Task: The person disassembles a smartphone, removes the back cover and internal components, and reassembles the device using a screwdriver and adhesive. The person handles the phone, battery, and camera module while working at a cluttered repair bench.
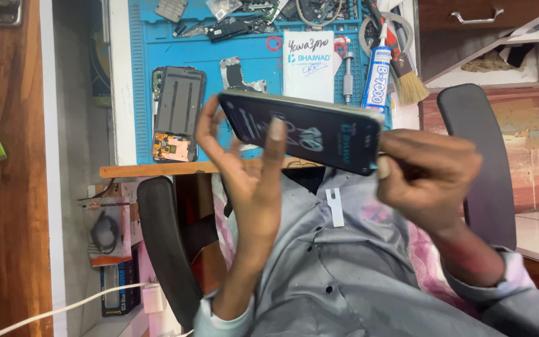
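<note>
**Phone held above the repair surface**

Blue mat (pixel 244 59) on the far surface: opened handset (pixel 178 112) lies apart, glue tube (pixel 377 78) unused. My left hand (pixel 251 181) and right hand (pixel 428 178) both clamp the dark phone (pixel 304 131), still unfitted, mid-air.

We see a grey button-up shirt (pixel 344 268) w/ dark buttons down the front. Its long sleeves end in lighter cuffs, one at the left hand (pixel 251 168) wrist, one at the right hand (pixel 428 178) wrist. Either side of the shirt, pink-white patterned cloth (pixel 428 265) shows. No rings or watch visible.
</note>
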